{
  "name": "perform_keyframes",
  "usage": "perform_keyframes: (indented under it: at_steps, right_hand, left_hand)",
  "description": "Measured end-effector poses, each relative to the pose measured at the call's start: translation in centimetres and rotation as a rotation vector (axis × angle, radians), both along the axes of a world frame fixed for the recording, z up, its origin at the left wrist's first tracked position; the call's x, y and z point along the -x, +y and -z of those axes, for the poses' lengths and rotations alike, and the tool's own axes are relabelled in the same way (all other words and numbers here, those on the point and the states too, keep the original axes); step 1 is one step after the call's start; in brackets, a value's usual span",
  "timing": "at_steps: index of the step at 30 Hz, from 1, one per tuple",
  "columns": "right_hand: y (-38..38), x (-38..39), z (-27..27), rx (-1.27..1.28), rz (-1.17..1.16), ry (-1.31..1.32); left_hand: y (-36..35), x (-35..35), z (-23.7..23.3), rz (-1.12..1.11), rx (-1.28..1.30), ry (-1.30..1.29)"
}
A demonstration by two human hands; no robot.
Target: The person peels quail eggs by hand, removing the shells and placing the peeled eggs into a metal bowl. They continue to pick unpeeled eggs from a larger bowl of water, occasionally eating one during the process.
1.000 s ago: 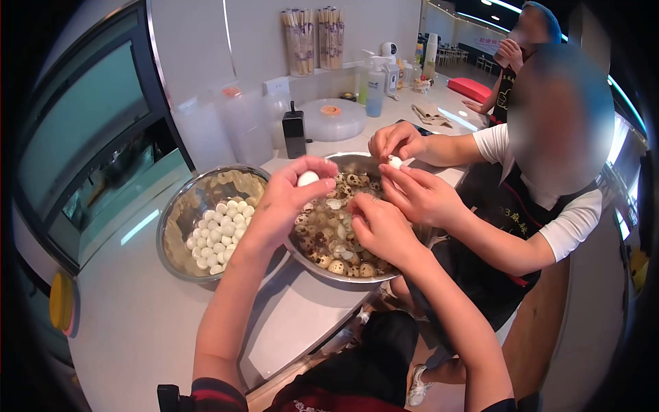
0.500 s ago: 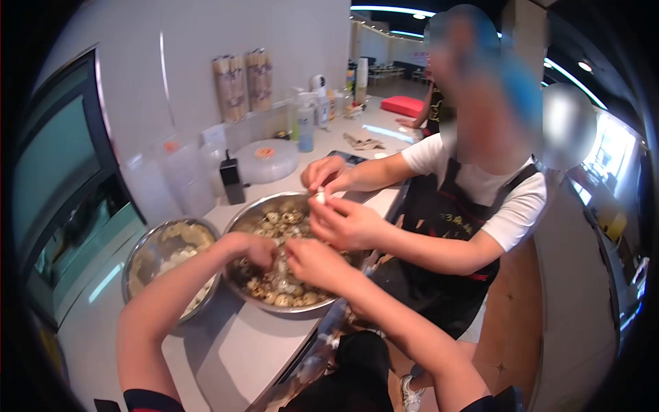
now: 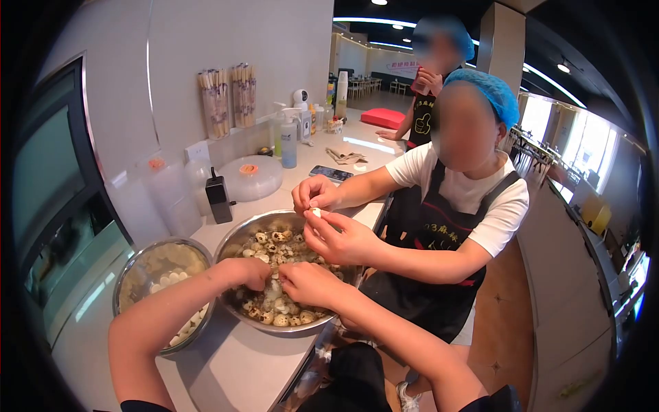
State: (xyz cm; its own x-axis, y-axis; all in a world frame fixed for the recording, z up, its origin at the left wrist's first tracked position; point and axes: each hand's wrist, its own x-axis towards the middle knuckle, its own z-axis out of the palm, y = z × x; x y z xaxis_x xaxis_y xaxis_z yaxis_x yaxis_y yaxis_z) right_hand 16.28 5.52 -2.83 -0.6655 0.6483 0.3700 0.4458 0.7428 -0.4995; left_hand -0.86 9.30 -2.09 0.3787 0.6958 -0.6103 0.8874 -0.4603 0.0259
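Both my hands are over a steel bowl (image 3: pixel 230 237) of speckled quail eggs (image 3: pixel 280 319), with pale peeled pieces among them. My left hand (image 3: pixel 248 272) is closed, its fingers curled down at the bowl's middle. Close beside it, my right hand (image 3: pixel 307 283) is also closed, thumb and fingertips pinched together. Whatever lies in either hand is hidden by the fingers. To the left, under my left forearm, stands a second steel bowl (image 3: pixel 130 275) holding peeled white eggs (image 3: pixel 171 278). Across from me, a co-worker's hands (image 3: pixel 336 230) hold a partly peeled egg (image 3: pixel 316 213) above the bowl's far rim.
On the counter (image 3: pixel 240 364) behind the bowls are a black box-shaped device (image 3: pixel 218 198), a round clear container (image 3: pixel 252 180), a phone (image 3: pixel 331 173) and pump bottles (image 3: pixel 288 141). A co-worker in an apron (image 3: pixel 439 220) stands close on the right; another person stands behind.
The view has shifted, bringing a second person at the back more into sight. My hands stay together in the egg bowl. The co-worker's hands still hold an egg.
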Motion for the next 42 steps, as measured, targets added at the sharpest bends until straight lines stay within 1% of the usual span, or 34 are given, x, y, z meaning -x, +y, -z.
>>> perform_keyframes:
  at_steps: [1,2,4,5,8,10,11,13,14,16,17,18,19,20,21,22,23,24,25,26,28,29,30,33,34,36,37,38,39,40,42]
  right_hand:
    - [0.1,0.0,-0.1,-0.005,0.004,-0.039]
    - [0.1,0.0,-0.1,-0.010,0.009,-0.079]
    - [0.0,0.1,-0.1,0.018,0.042,-0.073]
    - [0.0,0.1,-0.2,0.023,0.037,-0.073]
    - [0.0,0.1,-0.2,0.034,0.031,-0.088]
    - [0.0,0.1,-0.2,0.048,0.029,-0.102]
    - [0.0,0.1,-0.2,0.057,0.031,-0.108]
    - [-0.1,0.2,-0.1,0.072,0.026,-0.116]
    - [-0.1,0.2,-0.2,0.069,0.034,-0.117]
    - [-0.3,0.0,-0.5,0.070,0.060,-0.135]
    - [-0.2,-0.2,-0.5,0.040,0.040,-0.128]
    - [-0.2,-0.2,-0.4,0.018,0.010,-0.115]
    - [-0.1,-0.1,-0.2,0.010,0.023,-0.121]
    - [0.1,0.0,0.0,-0.002,0.034,-0.123]
    - [0.1,-0.1,-0.1,0.022,0.033,-0.138]
    - [0.1,-0.1,-0.4,0.040,0.042,-0.155]
    - [0.2,0.0,-0.3,0.065,0.032,-0.154]
    - [0.2,0.0,-0.4,0.081,0.029,-0.161]
    - [-0.1,-0.1,-0.8,0.093,0.037,-0.150]
    - [0.0,-0.2,-0.7,0.033,0.035,-0.140]
    - [0.2,-0.1,-0.6,0.024,0.021,-0.093]
    - [0.4,-0.1,-0.3,-0.004,0.018,-0.081]
    - [0.4,-0.2,-0.2,0.008,0.017,-0.077]
    - [0.4,-0.3,0.0,0.046,0.011,-0.162]
    - [0.4,-0.3,0.3,0.054,0.009,-0.155]
    - [0.8,-0.3,0.5,0.022,-0.008,-0.202]
    - [0.7,-0.3,0.4,0.020,-0.009,-0.201]
    - [0.6,-0.3,0.3,0.021,0.035,-0.259]
    - [0.4,-0.3,0.2,0.024,0.078,-0.318]
    - [0.3,-0.3,0.2,0.027,0.074,-0.319]
    - [0.2,-0.3,0.1,0.026,0.152,-0.339]
  left_hand:
    - [-0.3,-0.1,0.0,0.044,-0.085,0.060]
    - [-0.8,-0.5,-0.1,0.045,-0.081,0.057]
    - [-2.0,-1.4,-1.0,-0.065,-0.179,0.100]
    - [-2.1,-1.4,-0.9,-0.063,-0.178,0.098]
    - [-1.9,-0.8,-0.3,-0.101,-0.202,0.032]
    - [-1.2,0.6,0.4,-0.021,-0.122,-0.130]
    - [-1.0,0.8,0.8,-0.022,-0.119,-0.130]
    - [-1.6,0.6,0.1,0.039,-0.214,-0.002]
    - [-1.9,0.3,-0.3,0.034,-0.210,-0.003]
    - [-2.7,-0.6,-0.8,-0.054,-0.265,0.038]
    - [-2.9,-0.9,-1.3,-0.069,-0.245,0.022]
    - [-1.7,0.0,0.2,-0.028,-0.200,-0.037]
    - [-1.4,0.4,0.6,-0.014,-0.183,-0.129]
    - [-1.7,-0.1,-0.6,-0.041,-0.067,-0.078]
    - [-1.5,0.0,-0.7,-0.149,0.025,-0.089]
    - [-2.0,0.4,-0.8,-0.029,-0.056,-0.173]
    - [-1.2,0.6,-0.2,-0.013,-0.051,-0.127]
    - [-1.6,0.6,-0.8,-0.027,-0.056,-0.192]
    - [-0.8,0.8,0.3,-0.004,-0.096,-0.149]
    - [0.1,1.1,0.9,0.022,-0.149,-0.099]
    - [-1.7,0.4,-1.4,-0.135,-0.281,-0.212]
    - [-1.8,0.1,-1.9,-0.227,-0.245,-0.162]
    - [-1.6,0.4,-1.7,-0.229,-0.234,-0.157]
    - [-0.2,1.3,-0.7,-0.166,-0.082,-0.170]
    - [-0.5,1.5,-0.6,-0.167,-0.074,-0.163]
    - [-1.1,1.7,-1.4,-0.104,-0.122,-0.387]
    - [-1.4,1.3,-2.0,-0.151,-0.144,-0.336]
    - [-1.8,1.4,-2.6,-0.153,-0.147,-0.335]
    - [-2.2,1.7,-3.2,-0.260,-0.147,-0.465]
    - [-2.6,2.0,-3.8,-0.368,-0.145,-0.594]
    - [-3.7,3.4,-5.1,-0.365,-0.179,-0.630]
